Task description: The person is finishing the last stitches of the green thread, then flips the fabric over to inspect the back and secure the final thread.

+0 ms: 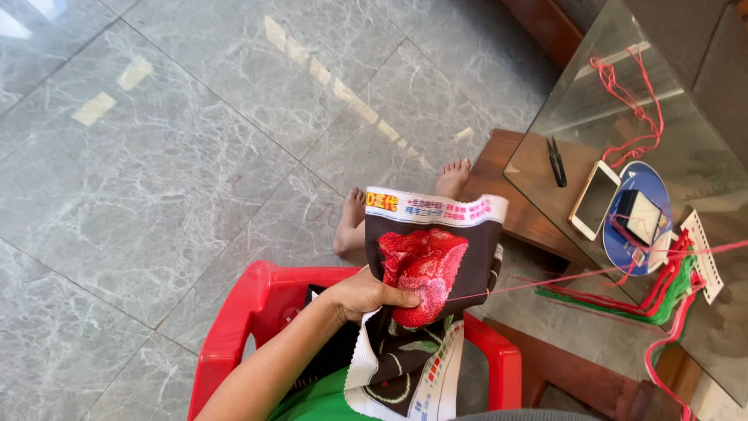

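We see a white printed strip (pixel 436 208) with coloured marks along the top edge of the dark embroidery cloth (pixel 436 265). Our left hand (pixel 366 295) pinches the cloth beside its red stitched flower (pixel 421 269), above the red chair (pixel 257 312). A taut red thread (pixel 545 282) runs rightward; our right hand is out of view.

Red plastic chair (pixel 249 312), grey marble floor (pixel 156 156), glass table (pixel 623 70), black snips (pixel 556 161), white phone (pixel 594 199)

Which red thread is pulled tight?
The single red strand running straight from the embroidery cloth toward the glass table. The other red threads lie loose and curly.
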